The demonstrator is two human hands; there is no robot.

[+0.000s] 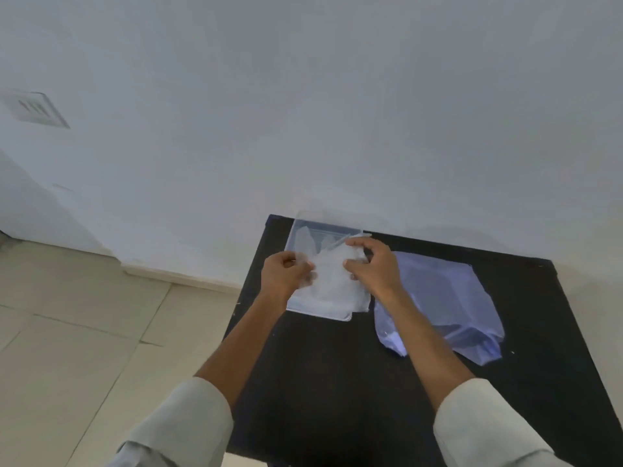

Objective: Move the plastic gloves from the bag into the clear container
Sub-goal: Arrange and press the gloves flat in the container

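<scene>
Head view: left hand and right hand, each grip pinching crinkly translucent plastic gloves over the rectangular clear container; limp bluish bag lies right, on matte black table.

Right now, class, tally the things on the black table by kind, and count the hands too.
Clear container: 1
Bluish plastic bag: 1
Bundle of plastic gloves, held over the container (single gloves cannot be counted): 1
Hands: 2, the left hand and the right hand
Total: 5
</scene>
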